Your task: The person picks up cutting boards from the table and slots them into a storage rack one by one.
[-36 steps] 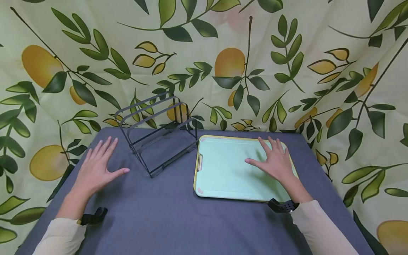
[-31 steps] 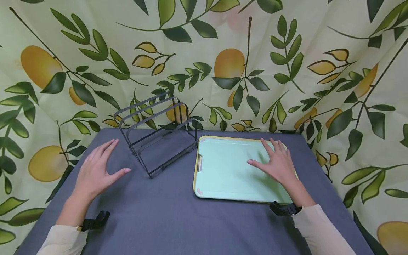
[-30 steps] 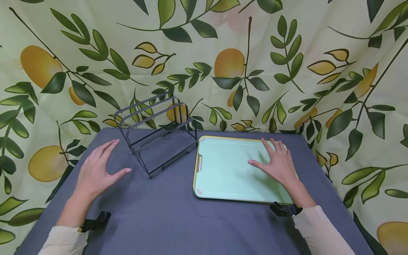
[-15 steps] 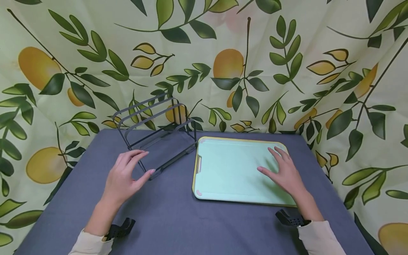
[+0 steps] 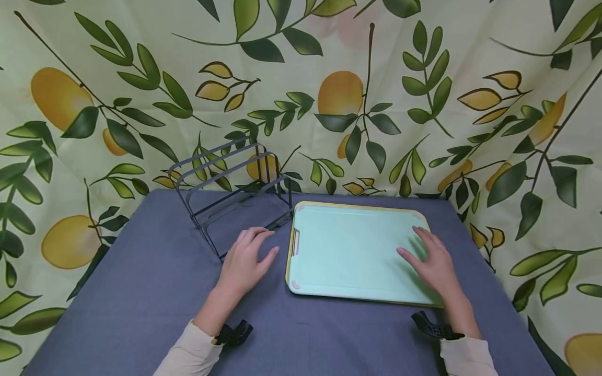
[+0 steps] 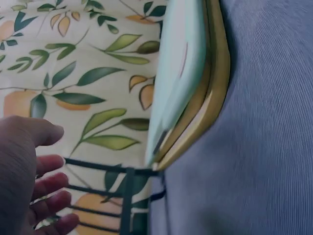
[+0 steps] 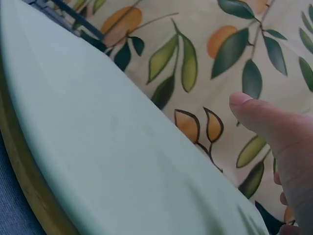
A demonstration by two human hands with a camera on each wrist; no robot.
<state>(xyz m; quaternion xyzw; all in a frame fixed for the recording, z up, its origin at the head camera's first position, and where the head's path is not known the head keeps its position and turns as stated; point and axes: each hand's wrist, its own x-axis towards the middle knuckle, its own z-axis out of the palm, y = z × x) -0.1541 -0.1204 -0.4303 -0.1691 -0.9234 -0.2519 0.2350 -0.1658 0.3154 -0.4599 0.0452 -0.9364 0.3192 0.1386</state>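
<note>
A mint-green cutting board lies flat on the table, stacked on at least one yellow-edged board that shows along its rim. My left hand hovers just left of the stack, fingers apart and touching nothing. Over the right end of the boards my right hand hangs with thumb and fingers spread; its shadow falls on the green surface. In the right wrist view the thumb stays clear of the green board. Behind the left hand stands a dark wire rack with no boards in it.
A blue-grey cloth covers the table. Directly behind the table hangs a curtain printed with fruit and leaves. The rack's right end almost meets the boards' back left corner. A black strap is on each wrist.
My left hand has swept right, from left of the rack to beside the boards. My right hand has shifted slightly right and nearer to me. Rack and boards have stayed in place.
</note>
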